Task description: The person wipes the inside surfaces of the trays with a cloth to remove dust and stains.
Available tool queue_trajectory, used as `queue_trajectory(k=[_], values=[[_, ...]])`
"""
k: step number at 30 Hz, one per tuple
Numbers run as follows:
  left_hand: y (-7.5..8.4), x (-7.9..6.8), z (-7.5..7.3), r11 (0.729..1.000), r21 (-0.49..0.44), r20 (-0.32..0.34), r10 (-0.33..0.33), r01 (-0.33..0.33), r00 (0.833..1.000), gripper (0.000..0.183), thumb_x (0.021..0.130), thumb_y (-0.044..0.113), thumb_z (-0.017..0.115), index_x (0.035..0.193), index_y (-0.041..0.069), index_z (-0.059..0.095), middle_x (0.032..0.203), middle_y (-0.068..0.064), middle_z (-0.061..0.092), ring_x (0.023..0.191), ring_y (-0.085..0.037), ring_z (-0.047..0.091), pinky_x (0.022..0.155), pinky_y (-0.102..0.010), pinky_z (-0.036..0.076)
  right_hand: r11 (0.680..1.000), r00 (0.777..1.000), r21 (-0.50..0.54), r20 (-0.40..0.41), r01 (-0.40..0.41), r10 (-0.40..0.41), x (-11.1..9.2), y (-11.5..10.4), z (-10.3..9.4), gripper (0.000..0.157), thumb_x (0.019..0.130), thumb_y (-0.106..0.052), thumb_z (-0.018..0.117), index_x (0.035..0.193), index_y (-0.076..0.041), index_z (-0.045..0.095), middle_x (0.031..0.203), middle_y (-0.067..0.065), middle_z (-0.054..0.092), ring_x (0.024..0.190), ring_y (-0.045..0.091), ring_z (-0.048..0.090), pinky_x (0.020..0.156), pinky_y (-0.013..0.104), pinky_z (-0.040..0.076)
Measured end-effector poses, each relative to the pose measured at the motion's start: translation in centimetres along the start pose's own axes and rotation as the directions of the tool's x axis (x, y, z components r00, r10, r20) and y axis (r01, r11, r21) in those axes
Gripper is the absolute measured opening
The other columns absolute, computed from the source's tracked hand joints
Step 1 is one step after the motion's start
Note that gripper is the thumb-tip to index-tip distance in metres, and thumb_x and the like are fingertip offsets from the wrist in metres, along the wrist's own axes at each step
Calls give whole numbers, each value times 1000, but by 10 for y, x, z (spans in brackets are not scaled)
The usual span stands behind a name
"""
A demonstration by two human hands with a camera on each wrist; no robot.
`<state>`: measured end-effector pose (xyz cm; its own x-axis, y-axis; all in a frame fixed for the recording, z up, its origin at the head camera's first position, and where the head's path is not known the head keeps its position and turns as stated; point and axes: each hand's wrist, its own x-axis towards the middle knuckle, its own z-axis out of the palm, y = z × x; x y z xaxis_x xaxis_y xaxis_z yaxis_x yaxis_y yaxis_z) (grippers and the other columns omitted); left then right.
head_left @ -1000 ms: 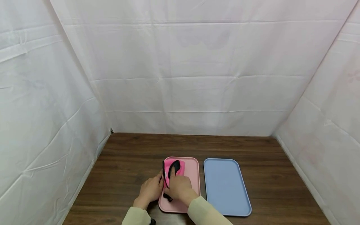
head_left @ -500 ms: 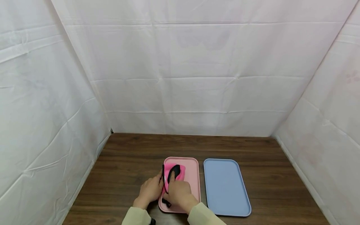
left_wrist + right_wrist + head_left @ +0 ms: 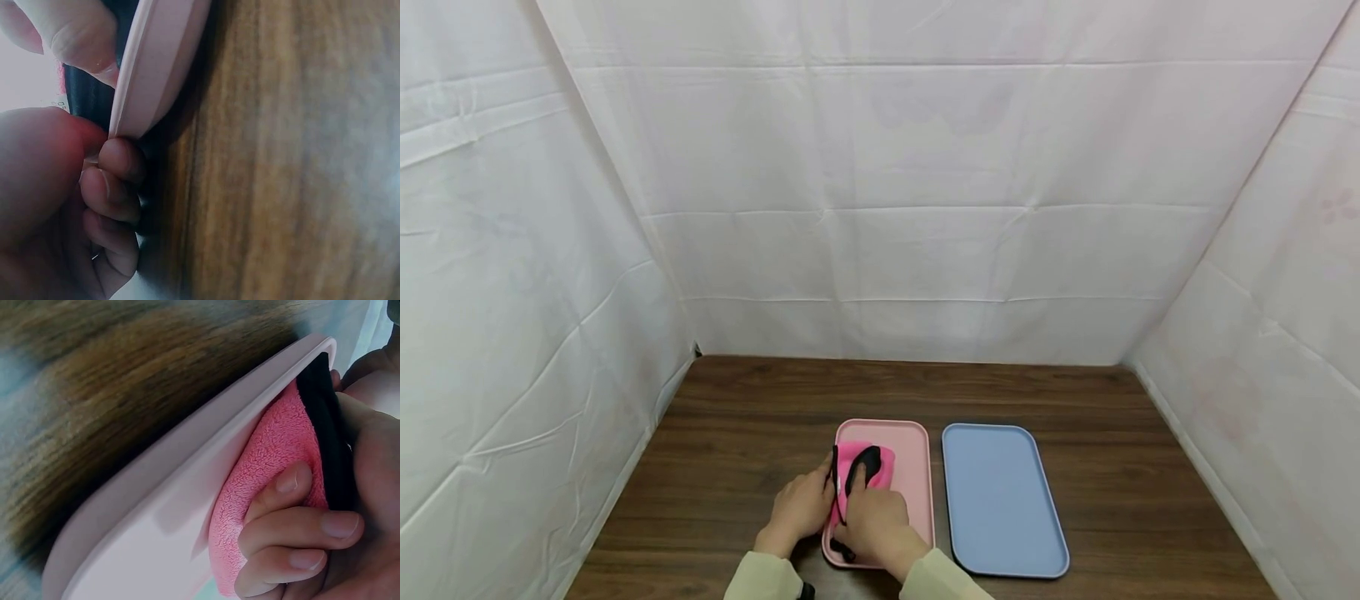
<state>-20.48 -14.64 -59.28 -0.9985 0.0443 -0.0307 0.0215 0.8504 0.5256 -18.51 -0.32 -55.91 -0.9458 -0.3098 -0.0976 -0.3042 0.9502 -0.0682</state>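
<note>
A bright pink terry cloth [image 3: 847, 457] with black edging lies bunched on the left part of a pink tray [image 3: 913, 467]. My right hand [image 3: 876, 521] grips the cloth from above, its index finger stretched along the black trim. In the right wrist view, curled fingers [image 3: 287, 531] press into the pink pile [image 3: 269, 456] beside the black band [image 3: 325, 425]. At the tray's left side, my left hand [image 3: 801, 508] holds the rim. The left wrist view shows its fingertips [image 3: 119, 159] under the pink rim [image 3: 144, 81], with black fabric [image 3: 90, 100] just inside.
A blue tray [image 3: 1003, 500] lies right of the pink one, a narrow gap between them. Both rest on a dark wooden table [image 3: 760, 417]. White cloth walls [image 3: 925, 208] enclose the table at the back and both sides.
My right hand and the cloth have slid a little toward me along the pink tray, baring more of its far end. The left hand has stayed at the rim.
</note>
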Motion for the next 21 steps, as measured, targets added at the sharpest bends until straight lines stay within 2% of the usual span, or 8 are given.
queue_trajectory(k=[8, 11, 17, 21], values=[[-1, 0, 1, 1000, 0, -9, 29, -29, 1000, 50, 101, 21, 56, 150, 12, 55, 105, -20, 77, 82, -34, 72, 69, -54, 54, 998, 1000, -56, -3, 9, -10, -4, -2, 1, 100, 78, -59, 77, 149, 6, 49, 66, 10, 68, 56, 21, 64, 52, 39, 50], [-1, 0, 1, 1000, 2, -7, 25, -25, 1000, 49, 102, 22, 55, 150, 11, 56, 108, -20, 77, 86, -35, 72, 71, -54, 54, 998, 1000, -60, 3, 7, -7, -5, -3, 2, 100, 78, -59, 76, 149, 6, 49, 65, 10, 67, 56, 20, 63, 52, 39, 50], [-1, 1, 0, 1000, -4, 11, 18, -18, 1000, 49, 103, 23, 55, 150, 10, 55, 103, -19, 76, 78, -30, 69, 70, -52, 53, 998, 1000, -59, 19, 1, 0, -8, -4, 2, 100, 79, -59, 74, 150, 5, 48, 58, 7, 60, 52, 20, 60, 51, 39, 49], [-2, 1, 1, 1000, -1, 11, 18, -18, 1000, 49, 103, 23, 55, 149, 9, 56, 110, -20, 76, 86, -35, 72, 73, -55, 54, 998, 1000, -57, 26, 7, -6, -10, -4, 2, 100, 79, -60, 75, 150, 5, 48, 57, 6, 58, 51, 19, 58, 51, 39, 48]])
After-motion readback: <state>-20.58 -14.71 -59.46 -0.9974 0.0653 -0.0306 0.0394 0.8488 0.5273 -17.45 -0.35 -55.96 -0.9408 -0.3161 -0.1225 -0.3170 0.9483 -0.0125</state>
